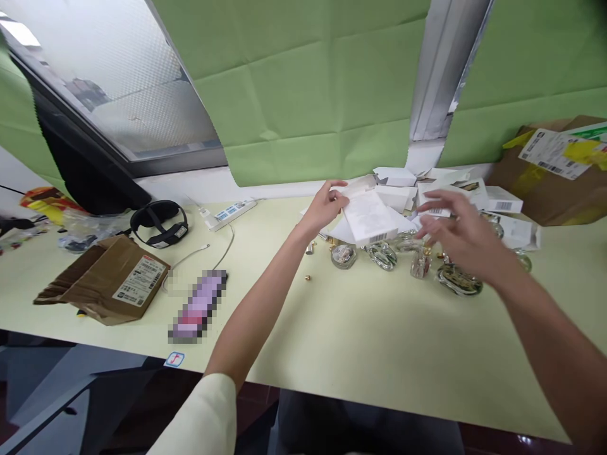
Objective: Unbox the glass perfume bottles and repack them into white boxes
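Note:
My left hand (327,205) pinches the left edge of a flat white cardboard box (370,216) with a barcode on its near end and its far flap open. To the right, my right hand (458,230) is open, its fingers apart and slightly bent, over the cluster of goods. Below the box lie several clear, glass-like items, among them a round one (343,255), an oval one (382,255) and a darker patterned one (458,279). A small gold-coloured piece (308,278) sits apart from them. My right hand and forearm hide part of the cluster.
More white boxes (503,201) are heaped against the wall, beside a large taped carton (552,174). On the left are an opened brown carton (114,278), a black headset (160,224), a power strip (230,213) with a cable, and a blurred-out phone (199,306).

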A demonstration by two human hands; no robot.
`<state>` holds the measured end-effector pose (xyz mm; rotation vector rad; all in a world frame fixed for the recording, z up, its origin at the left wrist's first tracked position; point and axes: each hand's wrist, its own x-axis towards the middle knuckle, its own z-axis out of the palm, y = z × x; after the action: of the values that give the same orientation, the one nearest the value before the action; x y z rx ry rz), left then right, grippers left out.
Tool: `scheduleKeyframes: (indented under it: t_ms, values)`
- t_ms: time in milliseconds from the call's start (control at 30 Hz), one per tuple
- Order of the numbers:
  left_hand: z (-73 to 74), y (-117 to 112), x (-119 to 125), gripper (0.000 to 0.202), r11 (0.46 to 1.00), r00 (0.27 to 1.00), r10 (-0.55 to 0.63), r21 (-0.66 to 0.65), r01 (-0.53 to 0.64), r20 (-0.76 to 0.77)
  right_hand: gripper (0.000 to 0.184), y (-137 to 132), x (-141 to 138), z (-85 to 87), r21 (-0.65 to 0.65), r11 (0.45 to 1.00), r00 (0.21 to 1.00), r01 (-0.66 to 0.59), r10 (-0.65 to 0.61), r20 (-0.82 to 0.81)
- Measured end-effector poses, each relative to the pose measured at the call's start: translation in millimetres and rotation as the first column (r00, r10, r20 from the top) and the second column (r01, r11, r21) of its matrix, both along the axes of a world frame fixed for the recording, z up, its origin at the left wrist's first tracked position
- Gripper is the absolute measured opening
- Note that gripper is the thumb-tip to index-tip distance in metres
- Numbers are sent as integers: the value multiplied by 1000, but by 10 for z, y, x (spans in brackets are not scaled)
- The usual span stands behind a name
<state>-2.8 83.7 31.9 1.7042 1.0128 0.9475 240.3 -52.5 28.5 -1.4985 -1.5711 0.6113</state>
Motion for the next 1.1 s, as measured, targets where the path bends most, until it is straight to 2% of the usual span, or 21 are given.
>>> scheduleKeyframes:
  t_ms: [100,200,333,433,500,633,700,767,900,1100]
  values:
    - [-76,-360,-201,31,999,999,-41,4,41,9,62,-86,-338,-228,-234,953,962,-194,137,-238]
    - [-206,-642,-293,28,998,998,-62,14,62,22,72,-114,-557,-417,-326,875,867,-359,184,-463]
    - [-294,-864,-376,32,997,999,-33,76,32,14,83,-132,-672,-642,-296,813,717,-501,198,-669]
    - [-401,-1026,-436,47,987,989,127,94,-134,72,70,-130,-688,-833,-255,793,580,-553,147,-801]
    - [-548,-1185,-439,51,973,965,220,44,-228,142,60,-122,-703,-944,-223,806,512,-549,114,-851]
    - [-903,-1571,-311,49,960,926,272,-141,-243,260,53,-114,-780,-1056,-124,864,426,-489,113,-898]
    - [-1017,-1703,-209,40,933,889,344,-219,-287,300,53,-119,-830,-1069,-81,890,408,-448,124,-905]
    - [-1066,-1754,-118,37,899,849,414,-291,-326,327,53,-127,-872,-1079,-63,905,408,-420,126,-904]
    - [-1067,-1720,-17,36,843,792,504,-396,-364,344,55,-140,-917,-1123,-65,912,441,-406,133,-887]
    - [-1113,-1710,10,41,799,734,575,-442,-408,362,54,-151,-939,-1187,-49,921,457,-387,146,-878]
